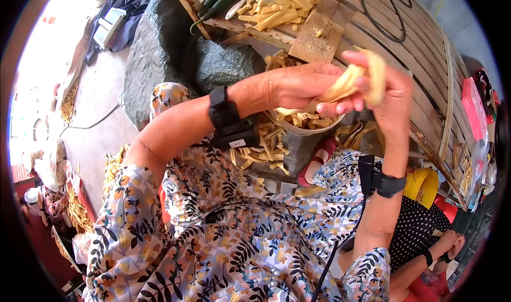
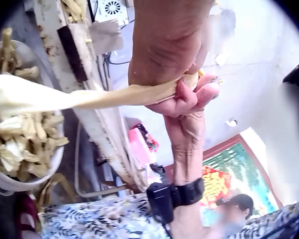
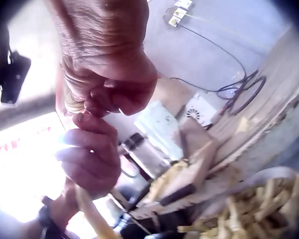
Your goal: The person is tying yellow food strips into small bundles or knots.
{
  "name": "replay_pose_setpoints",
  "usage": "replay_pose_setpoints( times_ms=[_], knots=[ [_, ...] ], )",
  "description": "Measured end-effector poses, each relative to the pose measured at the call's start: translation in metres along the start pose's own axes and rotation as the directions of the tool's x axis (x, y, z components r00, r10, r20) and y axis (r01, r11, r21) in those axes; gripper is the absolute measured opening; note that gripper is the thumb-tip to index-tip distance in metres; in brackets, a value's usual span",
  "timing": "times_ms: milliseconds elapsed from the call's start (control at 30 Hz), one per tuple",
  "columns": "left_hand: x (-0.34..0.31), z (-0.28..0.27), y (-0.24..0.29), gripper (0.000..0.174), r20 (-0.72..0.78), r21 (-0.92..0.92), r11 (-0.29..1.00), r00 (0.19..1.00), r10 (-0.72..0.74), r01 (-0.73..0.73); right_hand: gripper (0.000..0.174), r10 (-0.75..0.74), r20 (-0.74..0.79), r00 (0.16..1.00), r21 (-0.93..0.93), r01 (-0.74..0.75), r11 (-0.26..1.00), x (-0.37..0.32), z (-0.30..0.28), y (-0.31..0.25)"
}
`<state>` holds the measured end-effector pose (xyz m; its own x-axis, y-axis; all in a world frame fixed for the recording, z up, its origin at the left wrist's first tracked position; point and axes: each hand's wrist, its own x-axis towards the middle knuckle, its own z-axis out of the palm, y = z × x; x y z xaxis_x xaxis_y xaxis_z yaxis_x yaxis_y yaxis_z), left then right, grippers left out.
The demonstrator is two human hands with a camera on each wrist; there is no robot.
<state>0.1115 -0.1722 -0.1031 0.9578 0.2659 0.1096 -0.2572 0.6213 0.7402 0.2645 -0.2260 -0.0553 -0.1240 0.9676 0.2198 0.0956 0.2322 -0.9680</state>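
Note:
Above a white bowl (image 2: pixel 21 185) of cut yellow pieces, both hands meet at a long pale yellow vegetable strip (image 1: pixel 343 85). My left hand (image 1: pixel 311 86) grips the strip, and a length of it trails from the fist in the left wrist view. Close against it, my right hand (image 1: pixel 395 92) pinches the strip, which loops over its fingers. The right wrist view has the right hand (image 3: pixel 112 79) above the left hand (image 3: pixel 92 157), with fingertips close together. Curled fingers hide part of the strip.
A slatted table (image 1: pixel 388 41) bears a wooden board (image 1: pixel 316 38), a pile of yellow strips (image 1: pixel 279 14), cucumbers (image 1: pixel 223 1) and a black cable (image 1: pixel 399 33). Big rocks (image 1: pixel 154 57) stand at left. A yellow bucket (image 1: pixel 426 187) and another person's arm (image 1: pixel 420 265) are at right.

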Motion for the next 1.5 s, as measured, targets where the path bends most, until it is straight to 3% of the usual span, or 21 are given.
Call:
replay_pose_setpoints(
  times_ms=[100, 200, 267, 300, 333, 467, 533, 600, 633, 700, 733, 767, 800, 833, 867, 933, 1000, 1067, 1167, 1433, 1500],
  knots=[
    [-0.007, -0.023, -0.017, 0.042, -0.040, -0.088, 0.989, 0.992, -0.120, 0.116, 0.025, 0.273, 0.095, 0.957, -0.028, -0.272, 0.962, 0.000, 0.003, 0.023],
    [-0.009, -0.033, -0.026, 0.035, -0.141, -0.158, 0.981, 0.981, -0.133, 0.110, 0.026, 0.256, 0.143, 0.956, 0.011, -0.260, 0.966, 0.002, 0.007, 0.033],
    [-0.008, -0.039, -0.033, 0.030, -0.282, -0.113, 0.989, 0.952, -0.124, 0.096, 0.025, -0.008, 0.049, 0.999, -0.231, 0.019, 0.973, 0.005, 0.004, 0.054],
    [-0.002, -0.032, -0.029, 0.023, -0.505, -0.010, 0.997, 0.859, -0.076, 0.083, 0.025, -0.207, -0.016, 0.978, -0.422, 0.181, 0.888, 0.010, 0.003, 0.062],
    [-0.001, -0.028, -0.022, 0.022, -0.552, 0.086, 0.995, 0.834, 0.013, 0.042, 0.024, -0.407, -0.037, 0.913, -0.606, 0.303, 0.736, 0.012, 0.003, 0.067],
    [0.001, -0.024, -0.010, 0.022, -0.590, 0.480, 0.877, 0.741, 0.319, 0.005, 0.020, -0.123, -0.325, 0.938, -0.574, -0.092, 0.813, 0.011, 0.015, 0.064],
    [-0.002, -0.026, -0.008, 0.024, -0.507, 0.691, 0.719, 0.757, 0.412, 0.072, 0.022, 0.190, -0.251, 0.949, -0.314, -0.265, 0.912, 0.014, 0.010, 0.059],
    [-0.004, -0.033, -0.009, 0.027, -0.482, 0.659, 0.749, 0.801, 0.355, 0.065, 0.023, 0.405, -0.139, 0.904, -0.083, -0.418, 0.905, 0.016, 0.004, 0.064],
    [-0.006, -0.035, -0.009, 0.027, -0.488, 0.618, 0.783, 0.816, 0.310, 0.072, 0.020, 0.428, -0.136, 0.893, -0.010, -0.433, 0.901, 0.015, 0.008, 0.061],
    [-0.009, -0.030, -0.009, 0.031, -0.526, 0.577, 0.807, 0.813, 0.249, 0.126, 0.016, 0.304, -0.106, 0.947, -0.135, -0.317, 0.939, 0.012, 0.007, 0.077],
    [-0.008, -0.026, -0.009, 0.032, -0.535, 0.670, 0.706, 0.810, 0.243, 0.231, 0.015, 0.238, -0.085, 0.968, -0.198, -0.250, 0.948, 0.011, 0.005, 0.088],
    [-0.006, -0.022, -0.009, 0.033, -0.543, 0.743, 0.583, 0.804, 0.240, 0.328, 0.011, 0.286, -0.113, 0.952, -0.383, -0.307, 0.871, 0.010, 0.003, 0.099],
    [-0.005, -0.020, -0.009, 0.034, -0.552, 0.794, 0.443, 0.799, 0.240, 0.416, 0.011, 0.110, -0.146, 0.983, -0.496, -0.169, 0.852, 0.009, 0.005, 0.098],
    [-0.006, -0.030, -0.016, 0.034, -0.439, 0.897, 0.246, 0.798, 0.414, 0.366, 0.011, -0.070, -0.154, 0.986, -0.605, -0.038, 0.796, 0.007, 0.012, 0.094],
    [-0.006, -0.036, -0.019, 0.034, -0.423, 0.905, 0.260, 0.780, 0.461, 0.336, 0.010, -0.247, -0.137, 0.959, -0.705, 0.081, 0.704, 0.004, 0.017, 0.089],
    [-0.007, -0.041, -0.020, 0.032, -0.388, 0.920, 0.281, 0.738, 0.552, 0.274, 0.009, -0.231, -0.172, 0.958, -0.565, 0.097, 0.819, 0.003, 0.016, 0.076],
    [-0.008, -0.038, -0.020, 0.031, -0.581, 0.682, 0.705, 0.730, 0.360, 0.195, 0.009, -0.248, -0.271, 0.930, -0.319, 0.156, 0.935, 0.005, 0.008, 0.067],
    [-0.007, -0.028, -0.019, 0.030, -0.654, 0.269, 0.958, 0.749, 0.103, 0.103, 0.010, -0.050, -0.404, 0.913, -0.035, 0.040, 0.999, 0.007, -0.010, 0.063],
    [-0.005, -0.024, -0.014, 0.028, -0.583, 0.333, 0.931, 0.809, 0.077, 0.151, 0.013, 0.164, -0.508, 0.846, 0.265, -0.028, 0.964, 0.008, -0.026, 0.067],
    [-0.020, -0.041, -0.014, 0.026, -0.405, 0.092, 0.982, 0.907, -0.116, 0.166, 0.019, 0.298, -0.436, 0.849, 0.346, -0.148, 0.926, 0.002, -0.026, 0.068],
    [-0.022, -0.039, -0.012, 0.026, -0.442, 0.204, 0.962, 0.894, -0.073, 0.179, 0.022, 0.354, -0.316, 0.880, 0.351, -0.238, 0.905, 0.003, -0.023, 0.063]
  ],
)
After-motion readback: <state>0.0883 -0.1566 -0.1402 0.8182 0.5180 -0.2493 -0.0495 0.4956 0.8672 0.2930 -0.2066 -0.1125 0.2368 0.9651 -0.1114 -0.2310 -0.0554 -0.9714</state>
